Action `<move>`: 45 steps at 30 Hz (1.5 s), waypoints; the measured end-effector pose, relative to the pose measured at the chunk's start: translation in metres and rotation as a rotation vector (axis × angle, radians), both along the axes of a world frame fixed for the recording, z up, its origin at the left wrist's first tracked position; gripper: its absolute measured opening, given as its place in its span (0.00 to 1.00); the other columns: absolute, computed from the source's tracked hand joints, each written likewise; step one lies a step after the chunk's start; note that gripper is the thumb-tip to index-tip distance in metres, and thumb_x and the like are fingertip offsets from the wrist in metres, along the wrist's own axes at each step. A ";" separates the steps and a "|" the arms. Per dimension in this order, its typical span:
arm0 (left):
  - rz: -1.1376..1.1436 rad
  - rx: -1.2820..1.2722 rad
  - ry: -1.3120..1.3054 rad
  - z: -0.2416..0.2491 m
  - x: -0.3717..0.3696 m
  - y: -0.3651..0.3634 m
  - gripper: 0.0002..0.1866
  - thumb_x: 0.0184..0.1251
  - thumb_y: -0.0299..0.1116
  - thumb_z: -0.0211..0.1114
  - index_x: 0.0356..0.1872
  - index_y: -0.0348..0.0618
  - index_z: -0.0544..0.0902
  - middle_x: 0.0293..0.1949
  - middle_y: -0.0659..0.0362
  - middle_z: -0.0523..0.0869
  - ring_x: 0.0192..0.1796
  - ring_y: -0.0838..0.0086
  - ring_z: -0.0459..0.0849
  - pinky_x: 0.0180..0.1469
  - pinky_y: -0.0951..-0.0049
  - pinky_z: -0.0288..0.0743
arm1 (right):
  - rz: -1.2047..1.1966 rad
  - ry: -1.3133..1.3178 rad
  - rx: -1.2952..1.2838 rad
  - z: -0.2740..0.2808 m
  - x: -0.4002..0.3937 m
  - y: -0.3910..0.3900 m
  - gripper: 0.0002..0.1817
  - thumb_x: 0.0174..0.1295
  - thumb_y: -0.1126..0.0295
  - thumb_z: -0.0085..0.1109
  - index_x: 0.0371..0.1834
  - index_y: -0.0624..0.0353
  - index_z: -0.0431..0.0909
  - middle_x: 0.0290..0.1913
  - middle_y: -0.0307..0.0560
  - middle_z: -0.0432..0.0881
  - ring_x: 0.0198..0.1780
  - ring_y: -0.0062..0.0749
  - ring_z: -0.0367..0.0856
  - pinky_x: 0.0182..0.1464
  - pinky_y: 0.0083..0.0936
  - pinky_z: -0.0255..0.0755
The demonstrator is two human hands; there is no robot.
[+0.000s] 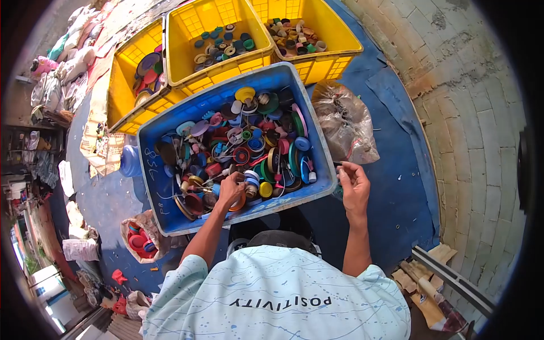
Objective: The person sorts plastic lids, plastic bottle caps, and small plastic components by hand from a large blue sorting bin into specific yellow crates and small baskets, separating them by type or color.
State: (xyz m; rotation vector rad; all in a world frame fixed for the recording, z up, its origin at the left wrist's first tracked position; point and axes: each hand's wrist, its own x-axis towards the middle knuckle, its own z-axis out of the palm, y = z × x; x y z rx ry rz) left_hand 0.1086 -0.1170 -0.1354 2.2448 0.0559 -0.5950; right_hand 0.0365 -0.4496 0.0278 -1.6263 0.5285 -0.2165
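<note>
A large blue crate (pixel 238 218), full of mixed coloured plastic caps and lids, stands tilted in front of me. My left hand (pixel 231 190) reaches over its near edge, fingers bent down among the caps; what they hold, if anything, is hidden. A yellow cap (pixel 265 189) and white-and-blue lids lie just right of those fingers. Beyond the crate's right rim I hold up my right hand (pixel 354 184), its fingers curled, with a small dark thing at the fingertips that I cannot make out.
Behind the blue crate stand three yellow crates (pixel 221 68) with sorted caps. A clear plastic bag (pixel 345 124) lies to the right, a sack with red lids (pixel 141 241) at the lower left. A blue jug (pixel 130 161) touches the left side. A block wall (pixel 470 124) runs along the right.
</note>
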 end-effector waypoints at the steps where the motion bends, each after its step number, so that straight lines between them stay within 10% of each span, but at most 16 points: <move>1: -0.009 0.049 0.003 0.002 0.000 -0.001 0.16 0.54 0.34 0.69 0.42 0.36 0.82 0.41 0.47 0.87 0.46 0.57 0.86 0.50 0.64 0.77 | 0.011 -0.002 0.022 0.004 0.008 -0.007 0.12 0.65 0.74 0.57 0.50 0.66 0.75 0.42 0.42 0.82 0.44 0.21 0.79 0.49 0.18 0.72; 18: -0.194 0.027 -0.177 0.014 -0.001 0.017 0.18 0.52 0.38 0.71 0.42 0.39 0.83 0.39 0.48 0.85 0.42 0.53 0.84 0.45 0.59 0.76 | 0.317 0.175 -0.353 -0.010 0.039 0.067 0.15 0.62 0.72 0.59 0.51 0.63 0.76 0.41 0.47 0.84 0.43 0.29 0.82 0.46 0.25 0.74; 24: 0.591 -0.655 0.112 0.043 0.001 0.057 0.12 0.62 0.33 0.69 0.41 0.39 0.78 0.35 0.60 0.84 0.34 0.78 0.84 0.37 0.81 0.76 | 0.252 0.300 -0.614 -0.043 0.072 0.051 0.13 0.59 0.71 0.59 0.45 0.65 0.78 0.38 0.57 0.84 0.42 0.47 0.84 0.45 0.37 0.76; 36: 0.945 -1.093 0.271 0.050 -0.016 0.066 0.15 0.61 0.29 0.69 0.46 0.43 0.76 0.39 0.61 0.84 0.39 0.76 0.84 0.43 0.72 0.79 | 0.840 1.149 -1.022 -0.115 0.114 0.095 0.19 0.51 0.72 0.58 0.47 0.62 0.83 0.52 0.56 0.82 0.57 0.48 0.80 0.57 0.39 0.74; 45: 1.004 -1.062 0.287 0.063 -0.029 0.070 0.11 0.64 0.30 0.65 0.45 0.45 0.76 0.36 0.62 0.84 0.36 0.78 0.83 0.39 0.77 0.78 | 0.496 0.407 -1.216 -0.124 0.120 0.074 0.12 0.60 0.73 0.48 0.46 0.62 0.65 0.46 0.62 0.73 0.44 0.60 0.81 0.45 0.52 0.75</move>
